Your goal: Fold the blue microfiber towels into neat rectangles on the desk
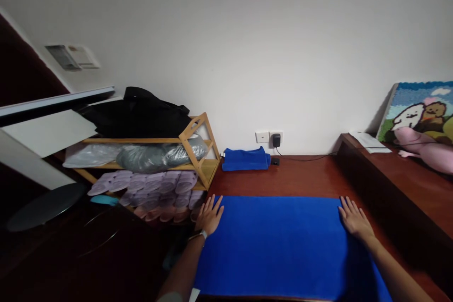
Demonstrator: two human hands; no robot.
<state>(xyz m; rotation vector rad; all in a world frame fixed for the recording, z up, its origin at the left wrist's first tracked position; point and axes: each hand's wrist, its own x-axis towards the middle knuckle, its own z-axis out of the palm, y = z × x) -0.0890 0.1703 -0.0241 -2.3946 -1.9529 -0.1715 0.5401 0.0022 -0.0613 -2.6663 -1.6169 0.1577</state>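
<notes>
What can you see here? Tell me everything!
Spread cloth: 1, blue, tabletop
Folded cloth: 1, blue, by wall
Tabletop: 1, red-brown, centre
Wall plates: 2, white, wall
Adapter: 1, black, right plate
Wall panels: 2, pale, upper left
Rack: 1, pale wood, left
Bag: 1, black, atop rack
Bundles: unclear, grey, mid-rack
Slippers: many, lilac/pink, low rack
Stool: 1, dark, left
Picture: 1, multicoloured, right
Toy: 1, pink, by picture
Paper: 1, white, right ledge
Left grip: 1, bare, cloth's left corner
Right grip: 1, bare, cloth's right corner
</notes>
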